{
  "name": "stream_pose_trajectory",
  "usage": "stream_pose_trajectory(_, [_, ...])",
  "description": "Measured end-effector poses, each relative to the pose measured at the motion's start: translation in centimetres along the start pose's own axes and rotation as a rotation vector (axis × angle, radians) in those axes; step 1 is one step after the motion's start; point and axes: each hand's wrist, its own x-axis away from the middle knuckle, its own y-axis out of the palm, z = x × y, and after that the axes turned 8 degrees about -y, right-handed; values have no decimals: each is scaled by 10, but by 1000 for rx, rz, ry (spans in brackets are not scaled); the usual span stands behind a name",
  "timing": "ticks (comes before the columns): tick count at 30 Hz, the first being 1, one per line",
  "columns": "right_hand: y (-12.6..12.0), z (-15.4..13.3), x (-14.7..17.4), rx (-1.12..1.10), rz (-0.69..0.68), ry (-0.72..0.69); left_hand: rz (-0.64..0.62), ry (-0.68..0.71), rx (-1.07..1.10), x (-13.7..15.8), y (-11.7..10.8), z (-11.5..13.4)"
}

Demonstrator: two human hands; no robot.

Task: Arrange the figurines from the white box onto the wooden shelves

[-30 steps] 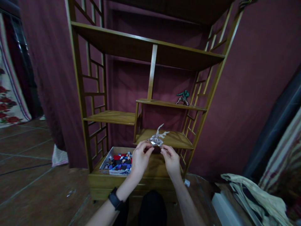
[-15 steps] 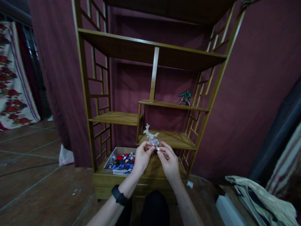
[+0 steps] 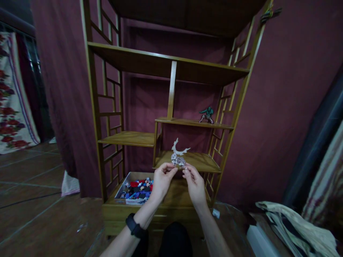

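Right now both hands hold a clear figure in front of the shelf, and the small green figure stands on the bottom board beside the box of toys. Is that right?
Not quite. The head view shows the green figure on a higher small shelf at the right, not beside the box of toys. The rest holds: the left hand and right hand hold the clear figure before the shelf.

Bare forearms, black watch on the left wrist, dark trousers.

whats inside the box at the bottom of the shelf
The box holds a heap of small toy figures in red, blue and black. Its right end is covered by the left hand, so that part cannot be seen.
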Motion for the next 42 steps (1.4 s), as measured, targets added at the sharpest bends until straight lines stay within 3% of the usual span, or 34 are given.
stream_pose_trajectory(12, [-18,8,-27,138,-7,14,44,73,-163,-18,7,8])
stream_pose_trajectory(20, [-33,1,-63,265,-60,-94,11,119,-128,-48,22,24])
stream_pose_trajectory(32, [-52,-34,-153,284,-80,-125,-46,274,-251,-118,58,88])
stream_pose_trajectory(42, [-50,-42,-225,409,-65,-204,-26,291,-285,-181,77,126])
